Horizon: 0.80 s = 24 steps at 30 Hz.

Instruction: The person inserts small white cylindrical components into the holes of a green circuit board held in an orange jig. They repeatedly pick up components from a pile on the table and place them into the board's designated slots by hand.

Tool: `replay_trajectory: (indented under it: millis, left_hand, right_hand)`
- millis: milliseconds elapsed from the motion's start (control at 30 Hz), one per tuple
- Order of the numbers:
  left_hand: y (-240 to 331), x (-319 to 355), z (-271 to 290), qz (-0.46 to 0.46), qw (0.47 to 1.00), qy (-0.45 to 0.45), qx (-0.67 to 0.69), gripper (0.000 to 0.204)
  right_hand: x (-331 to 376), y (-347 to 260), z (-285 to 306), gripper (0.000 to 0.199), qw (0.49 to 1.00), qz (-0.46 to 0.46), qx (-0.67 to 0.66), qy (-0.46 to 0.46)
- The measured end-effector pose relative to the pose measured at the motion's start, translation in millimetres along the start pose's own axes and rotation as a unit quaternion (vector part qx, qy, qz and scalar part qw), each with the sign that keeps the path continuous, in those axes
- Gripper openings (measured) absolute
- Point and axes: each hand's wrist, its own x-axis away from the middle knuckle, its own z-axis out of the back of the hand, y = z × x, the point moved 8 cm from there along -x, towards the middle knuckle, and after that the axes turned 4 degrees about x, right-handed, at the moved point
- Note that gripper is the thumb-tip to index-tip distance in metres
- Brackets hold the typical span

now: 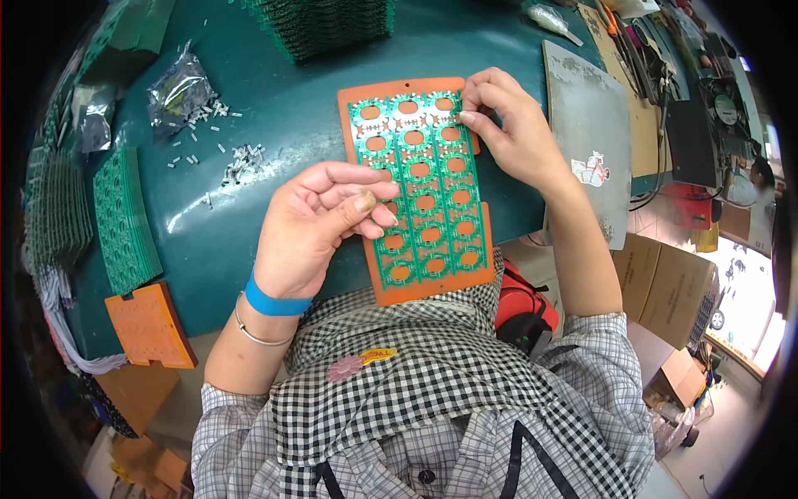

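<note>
A panel of green ring-shaped circuit boards [440,190] lies in an orange fixture plate [436,291] at the table's front edge. Small white parts show along its far rows. My right hand [509,125] is at the panel's far right corner, thumb and forefinger pinched close to the board; anything between them is too small to make out. Over the panel's left side hovers my left hand [324,212], palm partly up, its fingers curled in to the thumb. What it holds, if anything, is hidden.
Loose small white parts [243,163] lie on the green table [274,100] beside an opened plastic bag [179,87]. Stacked green boards stand at the far edge [324,25] and left [125,220]. Another orange plate [150,326] overhangs the left edge. A grey sheet [586,125] lies right.
</note>
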Motion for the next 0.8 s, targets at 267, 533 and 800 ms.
replay_trajectory:
  millis: [267,533,800]
  left_hand:
    - [2,0,0,-0.004,1.000,0.021,-0.003,0.016]
    - [-1,0,2,-0.034,0.999,0.004,-0.029,0.015]
    - [-2,1,0,-0.019,0.999,0.006,-0.031,0.015]
  right_hand:
    - [-1,-1,-2,0.012,1.000,0.012,0.020,-0.007]
    - [-2,-5,-3,0.011,0.998,0.039,0.051,0.005]
    - [-7,-15,-6,0.011,0.988,0.121,0.090,0.025]
